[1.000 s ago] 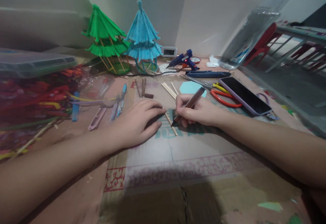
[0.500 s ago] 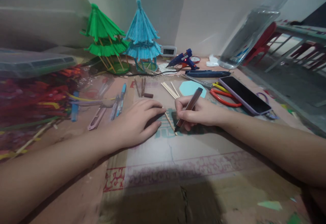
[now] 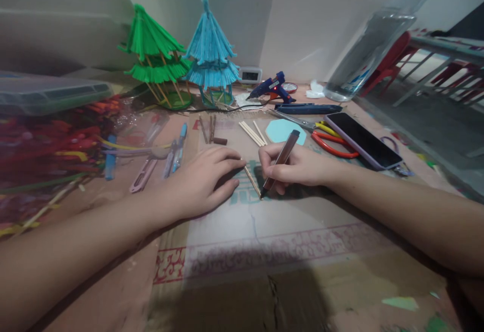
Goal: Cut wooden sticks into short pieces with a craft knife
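Note:
A brown marker (image 3: 284, 154) is gripped in my right hand (image 3: 298, 164), its dark tip down at the near end of a thin wooden stick (image 3: 252, 182). My left hand (image 3: 212, 181) lies palm down with its fingers stretched out, a fingertip pressing the stick's far end onto the cardboard (image 3: 227, 236). Beyond my hands lie several plain sticks (image 3: 251, 133), a few brown-coloured sticks (image 3: 212, 128) and a brown marker cap (image 3: 220, 141). A light blue octagonal piece (image 3: 285, 131) rests just behind my right hand.
Green (image 3: 155, 60) and blue (image 3: 212, 55) pavilion models stand at the back, beside a glue gun (image 3: 270, 88). Scissors (image 3: 335, 143), a phone (image 3: 363, 139) and a large bottle (image 3: 370, 52) are on the right. Colourful pipe cleaners (image 3: 56, 145) and pens (image 3: 177, 150) lie left.
The marker tip has shifted very slightly at the stick's near end. My left hand stays in place on the stick.

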